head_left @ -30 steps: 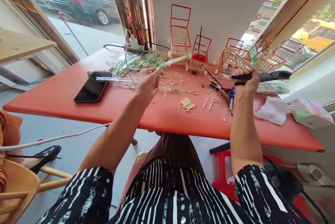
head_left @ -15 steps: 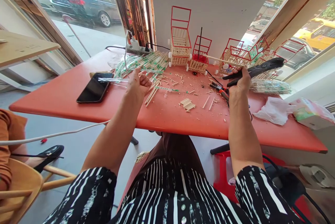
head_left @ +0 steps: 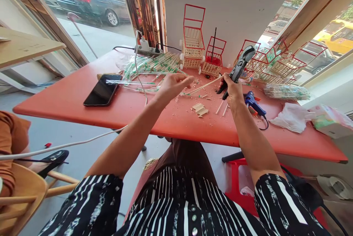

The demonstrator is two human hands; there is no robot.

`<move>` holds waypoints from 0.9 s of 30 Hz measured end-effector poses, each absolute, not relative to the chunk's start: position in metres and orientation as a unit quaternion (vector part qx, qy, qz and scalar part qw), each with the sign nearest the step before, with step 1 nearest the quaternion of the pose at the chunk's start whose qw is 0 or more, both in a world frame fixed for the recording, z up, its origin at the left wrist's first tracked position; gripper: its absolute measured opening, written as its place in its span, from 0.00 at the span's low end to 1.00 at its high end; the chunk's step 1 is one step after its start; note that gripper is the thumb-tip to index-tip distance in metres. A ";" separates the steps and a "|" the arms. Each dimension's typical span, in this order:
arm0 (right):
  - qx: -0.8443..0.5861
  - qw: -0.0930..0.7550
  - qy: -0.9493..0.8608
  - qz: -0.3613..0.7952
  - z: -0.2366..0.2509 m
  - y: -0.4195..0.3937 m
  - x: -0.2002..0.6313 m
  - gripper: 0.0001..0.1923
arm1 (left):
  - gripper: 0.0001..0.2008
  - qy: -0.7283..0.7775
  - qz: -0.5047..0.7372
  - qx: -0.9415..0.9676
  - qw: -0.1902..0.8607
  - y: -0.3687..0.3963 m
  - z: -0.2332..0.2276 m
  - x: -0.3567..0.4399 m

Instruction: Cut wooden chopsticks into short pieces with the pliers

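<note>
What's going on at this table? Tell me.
A person sits at a red table with both hands over it. The right hand grips black pliers, with thin wooden sticks running from it toward the left. The left hand is near their far end, fingers curled; whether it holds anything is unclear. Short cut pieces lie in front, a blue glue gun to the right, and small red-trimmed carts along the back.

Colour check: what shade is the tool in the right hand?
The tool is mostly black, seen best in the head view.
</note>
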State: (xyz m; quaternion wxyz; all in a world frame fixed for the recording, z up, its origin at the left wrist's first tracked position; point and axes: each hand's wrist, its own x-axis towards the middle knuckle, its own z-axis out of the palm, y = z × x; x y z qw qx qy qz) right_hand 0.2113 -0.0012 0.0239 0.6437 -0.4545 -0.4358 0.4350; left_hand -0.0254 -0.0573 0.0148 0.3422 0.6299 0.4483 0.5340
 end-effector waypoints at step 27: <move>-0.476 0.626 -0.412 0.460 0.029 -0.003 0.214 0.22 | 0.12 0.701 0.242 0.669 0.060 -0.032 -0.014 -0.036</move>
